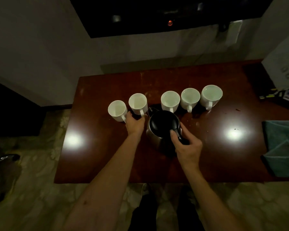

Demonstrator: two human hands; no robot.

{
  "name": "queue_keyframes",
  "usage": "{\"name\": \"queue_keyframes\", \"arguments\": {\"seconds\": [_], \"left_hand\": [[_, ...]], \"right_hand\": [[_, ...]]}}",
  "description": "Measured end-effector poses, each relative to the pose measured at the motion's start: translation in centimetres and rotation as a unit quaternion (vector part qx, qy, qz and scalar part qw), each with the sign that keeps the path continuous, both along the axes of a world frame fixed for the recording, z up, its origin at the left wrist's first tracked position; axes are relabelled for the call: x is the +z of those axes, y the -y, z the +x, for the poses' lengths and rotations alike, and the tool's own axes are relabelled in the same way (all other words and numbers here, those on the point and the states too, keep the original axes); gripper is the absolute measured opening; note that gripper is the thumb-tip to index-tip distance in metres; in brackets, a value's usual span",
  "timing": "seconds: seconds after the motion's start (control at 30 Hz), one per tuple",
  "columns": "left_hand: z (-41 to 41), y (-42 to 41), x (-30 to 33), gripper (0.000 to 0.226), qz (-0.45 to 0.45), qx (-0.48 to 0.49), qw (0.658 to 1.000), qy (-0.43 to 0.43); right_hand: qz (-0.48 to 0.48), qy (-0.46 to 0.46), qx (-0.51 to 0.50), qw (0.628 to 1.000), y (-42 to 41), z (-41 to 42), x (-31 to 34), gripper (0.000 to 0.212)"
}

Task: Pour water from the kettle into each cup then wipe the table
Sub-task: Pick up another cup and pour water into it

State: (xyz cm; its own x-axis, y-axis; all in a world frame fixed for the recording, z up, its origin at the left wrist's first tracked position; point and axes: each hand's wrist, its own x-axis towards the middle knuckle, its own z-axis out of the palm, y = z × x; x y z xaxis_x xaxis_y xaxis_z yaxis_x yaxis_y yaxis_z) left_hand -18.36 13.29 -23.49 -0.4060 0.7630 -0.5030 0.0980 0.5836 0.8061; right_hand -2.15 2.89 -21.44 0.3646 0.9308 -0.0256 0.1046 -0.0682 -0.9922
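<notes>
Holding: right hand curls its fingers round the black handle of the kettle, thumb laid along the handle top.
Kettle: steel body with a black lid, on the table just near of the cup row, spout towards the gap between second and third cup.
Left hand: reaches between the two left cups, fingers by their handles; whether its grip closes on one I cannot tell.
Cups: five white ones in a row across the table: far-left cup, second cup, third cup, fourth cup, far-right cup. The three right ones show water.
Cloth: folded teal cloth at the table's right edge, well apart from the cups.
Around: dark screen on the far wall; white appliance at far right.
</notes>
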Motion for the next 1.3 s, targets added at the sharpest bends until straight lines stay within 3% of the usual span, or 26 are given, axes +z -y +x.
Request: {"name": "queue_keyframes", "arguments": {"seconds": [0.13,0.27,0.4,0.6,0.77,1.1,1.3], "left_hand": [[0.4,-2.0,-0.2,0.092,0.007,0.043,0.999,0.02],[1.0,-3.7,-0.3,0.086,0.007,0.082,0.996,0.019],[1.1,-5.2,-0.5,0.102,0.012,0.111,0.994,-0.004],[1.4,-5.7,-0.7,0.092,0.029,0.106,0.993,-0.05],[0.6,-4.0,-1.0,0.078,0.051,0.032,0.995,-0.084],[0.7,0.9,-2.6,0.089,0.076,-0.009,0.996,-0.054],[2.3,1.6,-4.0,0.098,0.097,0.039,0.993,-0.048]], "right_hand": [[-0.011,-0.017,-0.004,1.0,0.2,-0.2,-0.4,0.051],[-0.003,-0.009,-0.007,1.0,0.2,-0.2,-0.4,0.05],[0.012,-0.011,-0.01,1.0,0.0,-0.3,-0.5,0.05],[0.013,-0.002,-0.008,1.0,0.2,-0.4,-0.7,0.049],[0.009,-0.003,-0.004,1.0,0.2,0.0,-0.5,0.05],[0.002,0.022,-0.001,1.0,1.3,2.1,-0.3,0.05],[0.002,0.032,-0.033,0.999,2.7,3.6,-0.2,0.055]]}}
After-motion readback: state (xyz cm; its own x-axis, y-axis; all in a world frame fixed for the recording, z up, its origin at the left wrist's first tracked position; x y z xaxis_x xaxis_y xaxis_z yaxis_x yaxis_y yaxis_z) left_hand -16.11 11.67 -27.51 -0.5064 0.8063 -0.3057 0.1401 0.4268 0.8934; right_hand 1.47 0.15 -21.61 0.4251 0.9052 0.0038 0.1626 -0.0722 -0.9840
